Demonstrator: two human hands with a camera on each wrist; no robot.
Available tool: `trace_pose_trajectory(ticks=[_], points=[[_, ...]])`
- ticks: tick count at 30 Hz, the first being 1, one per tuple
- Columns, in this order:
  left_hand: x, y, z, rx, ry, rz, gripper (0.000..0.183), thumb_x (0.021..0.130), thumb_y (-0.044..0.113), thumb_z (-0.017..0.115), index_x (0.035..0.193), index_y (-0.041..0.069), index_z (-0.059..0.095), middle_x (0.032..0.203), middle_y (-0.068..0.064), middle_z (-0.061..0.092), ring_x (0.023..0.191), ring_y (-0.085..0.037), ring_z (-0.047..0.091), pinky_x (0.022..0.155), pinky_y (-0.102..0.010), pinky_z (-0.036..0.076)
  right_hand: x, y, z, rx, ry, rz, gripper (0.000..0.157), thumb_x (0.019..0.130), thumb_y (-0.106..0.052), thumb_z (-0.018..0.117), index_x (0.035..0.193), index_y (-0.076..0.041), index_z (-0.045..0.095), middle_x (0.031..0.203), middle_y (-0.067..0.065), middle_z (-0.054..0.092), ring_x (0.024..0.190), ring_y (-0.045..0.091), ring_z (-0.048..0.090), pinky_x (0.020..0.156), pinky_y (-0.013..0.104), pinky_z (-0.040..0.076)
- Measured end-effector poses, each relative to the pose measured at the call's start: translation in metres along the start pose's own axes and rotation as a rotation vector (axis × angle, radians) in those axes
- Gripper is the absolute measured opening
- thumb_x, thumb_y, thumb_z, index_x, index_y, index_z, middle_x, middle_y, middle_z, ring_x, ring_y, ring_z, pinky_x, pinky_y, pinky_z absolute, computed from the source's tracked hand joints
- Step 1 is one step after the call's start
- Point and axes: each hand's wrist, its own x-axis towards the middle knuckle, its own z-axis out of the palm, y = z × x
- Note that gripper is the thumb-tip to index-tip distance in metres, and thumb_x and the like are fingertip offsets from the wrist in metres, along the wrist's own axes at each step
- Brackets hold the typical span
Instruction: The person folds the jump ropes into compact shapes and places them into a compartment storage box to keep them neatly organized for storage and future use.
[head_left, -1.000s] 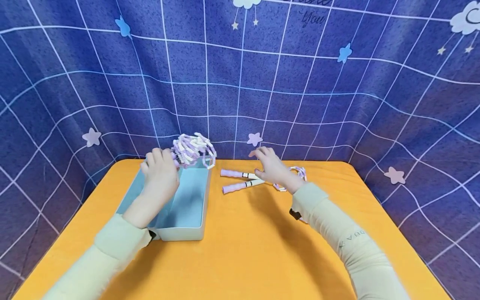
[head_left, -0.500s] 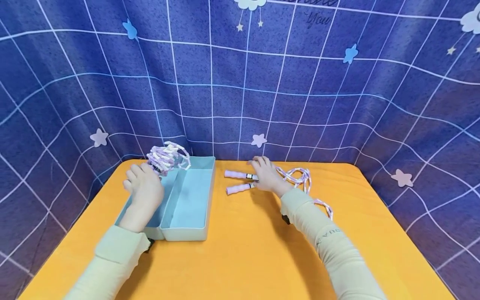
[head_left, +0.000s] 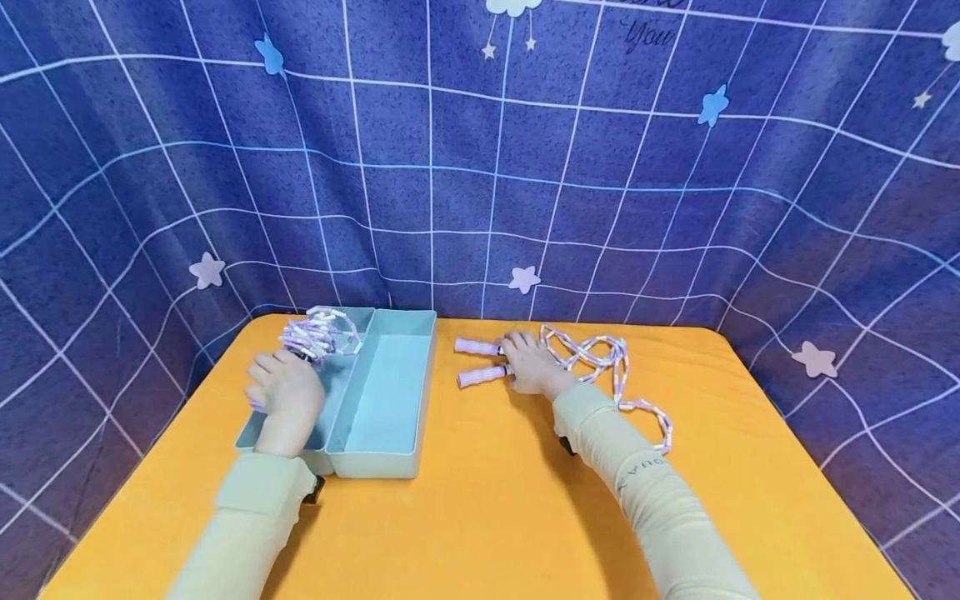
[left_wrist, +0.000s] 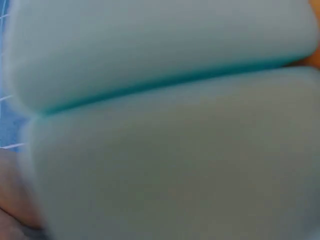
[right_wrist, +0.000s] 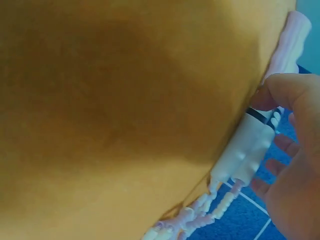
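In the head view, an orange worktop (head_left: 480,517) spans the lower part, with a dark-blue gridded curtain (head_left: 480,208) behind it and at both sides. A light-blue two-compartment box (head_left: 375,465) stands left of centre. The left arm reaches up from the lower edge, and the left grip (head_left: 288,390) holds a bundled beaded rope (head_left: 307,337) over the box's left compartment. The right arm slants in from lower right, its right grip (head_left: 531,364) over two lilac handles (head_left: 477,347) of a second beaded rope (head_left: 624,364), whose strand loops rightward on the worktop. A strip of worktop separates box and handles; a broader stretch lies between the forearms. The back edge runs just behind both.

In the left wrist view, blurred pale box walls with a teal seam cover nearly everything.

In the right wrist view, shaded worktop dominates. The thumb bends across the handles, fingertips on their other side; how firmly they pinch, I cannot tell.
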Motion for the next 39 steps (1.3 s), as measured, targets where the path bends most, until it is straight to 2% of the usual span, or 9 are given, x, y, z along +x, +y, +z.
trace_pose_trajectory(ticks=[6,10,14,20,25,29,33,35,39], points=[[0.008,-0.002,0.018,0.037,-0.159,-0.047,0.037,0.095,0.005,0.023,0.120,-0.022,0.025,0.119,-0.042,0.024,0.110,-0.053,0.025,0.084,-0.063,0.027,0.000,0.003,0.007,-0.023,-0.045,0.042,0.071,0.077,-0.021,0.068,0.138,-0.009,0.035,0.138,0.013,0.038,0.129,0.034,0.036,0.106,0.050,0.032],[0.014,-0.002,0.030,0.049,-0.198,-0.050,0.035,0.096,0.004,0.019,0.120,-0.021,0.025,0.119,-0.042,0.024,0.110,-0.054,0.026,0.086,-0.065,0.027,0.000,0.003,0.009,-0.007,-0.024,0.053,0.068,0.077,-0.019,0.069,0.136,-0.007,0.036,0.134,0.014,0.043,0.125,0.034,0.040,0.104,0.048,0.034],[0.017,-0.002,0.039,0.075,-0.227,-0.034,0.034,0.095,0.003,0.022,0.120,-0.020,0.024,0.121,-0.043,0.023,0.112,-0.055,0.025,0.088,-0.064,0.027,0.000,0.002,0.010,-0.009,-0.027,0.068,0.063,0.078,-0.018,0.068,0.132,-0.005,0.039,0.128,0.015,0.047,0.123,0.033,0.043,0.100,0.048,0.038],[0.019,-0.002,0.040,0.068,-0.277,-0.015,0.041,0.095,0.006,0.024,0.124,-0.022,0.020,0.124,-0.045,0.020,0.115,-0.056,0.024,0.090,-0.066,0.027,-0.002,-0.001,0.008,-0.028,-0.067,0.089,0.053,0.081,-0.018,0.066,0.127,-0.006,0.044,0.125,0.013,0.052,0.122,0.031,0.046,0.099,0.048,0.040],[0.021,-0.007,0.042,0.059,-0.375,-0.053,0.040,0.095,0.008,0.029,0.121,-0.020,0.020,0.117,-0.042,0.023,0.107,-0.054,0.028,0.086,-0.064,0.031,-0.003,-0.004,0.007,-0.078,-0.113,0.062,0.048,0.084,-0.020,0.063,0.126,-0.009,0.043,0.127,0.011,0.052,0.124,0.030,0.046,0.100,0.049,0.039],[0.022,-0.013,0.044,0.065,-0.420,-0.063,0.037,0.096,0.009,0.030,0.117,-0.020,0.021,0.111,-0.040,0.026,0.103,-0.053,0.032,0.083,-0.064,0.034,-0.004,-0.006,0.008,-0.094,-0.116,0.040,0.048,0.083,-0.021,0.065,0.123,-0.008,0.043,0.124,0.012,0.053,0.122,0.030,0.047,0.097,0.048,0.041],[0.020,-0.012,0.037,0.090,-0.434,-0.010,0.040,0.096,0.008,0.026,0.121,-0.024,0.021,0.115,-0.044,0.026,0.108,-0.056,0.032,0.086,-0.065,0.034,-0.007,-0.006,0.008,-0.118,-0.116,0.030,0.047,0.081,-0.023,0.069,0.117,-0.008,0.043,0.119,0.012,0.055,0.117,0.031,0.051,0.094,0.049,0.043],[0.018,-0.009,0.030,0.116,-0.432,0.033,0.043,0.096,0.006,0.026,0.125,-0.025,0.021,0.118,-0.046,0.027,0.110,-0.058,0.032,0.086,-0.065,0.034,-0.009,-0.007,0.007,-0.146,-0.125,0.023,0.048,0.081,-0.026,0.069,0.116,-0.008,0.043,0.120,0.012,0.055,0.116,0.031,0.052,0.094,0.049,0.043],[0.005,0.007,0.008,0.170,-0.330,0.124,0.043,0.098,0.005,0.024,0.129,-0.024,0.023,0.121,-0.047,0.028,0.113,-0.058,0.032,0.086,-0.065,0.034,-0.014,-0.008,0.004,-0.192,-0.132,0.002,0.049,0.080,-0.030,0.070,0.116,-0.009,0.042,0.122,0.012,0.055,0.115,0.032,0.054,0.095,0.053,0.041]])
